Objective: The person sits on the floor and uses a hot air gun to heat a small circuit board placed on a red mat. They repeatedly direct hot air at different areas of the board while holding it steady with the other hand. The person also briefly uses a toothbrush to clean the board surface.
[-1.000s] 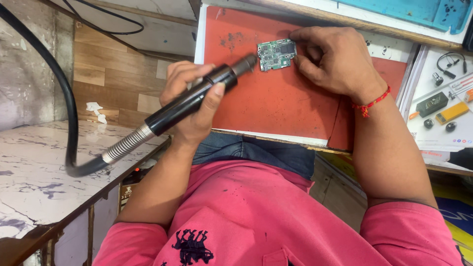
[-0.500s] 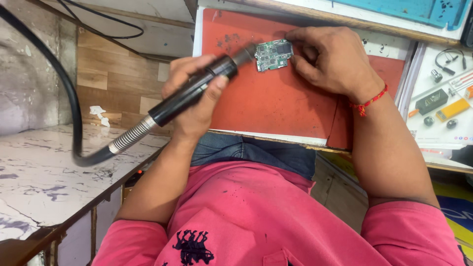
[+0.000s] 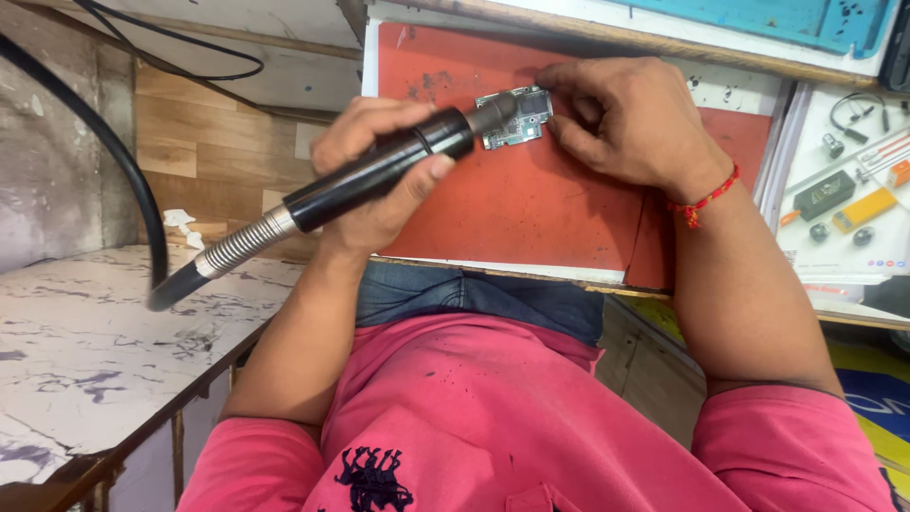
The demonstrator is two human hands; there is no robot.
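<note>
My left hand [image 3: 379, 223] is closed around a black handheld tool [image 3: 374, 178] with a metal spring collar and a thick black hose [image 3: 114, 161] running off to the left. The tool's nozzle points at a small green circuit board [image 3: 527, 118] and sits over its left edge. The board lies on a red work mat [image 3: 531, 209]. My right hand [image 3: 635, 123], with a red thread around its wrist, pins the board's right side down with its fingertips.
A white tray [image 3: 853, 237] at the right holds small black and yellow parts and a cable. A blue mat [image 3: 806, 19] lies at the back. A marbled white tabletop [image 3: 76, 351] is at the lower left. My pink shirt fills the bottom.
The tool has tilted slightly flatter and its nozzle stays at the board's left edge. My right hand keeps holding the board; the view has drifted a little.
</note>
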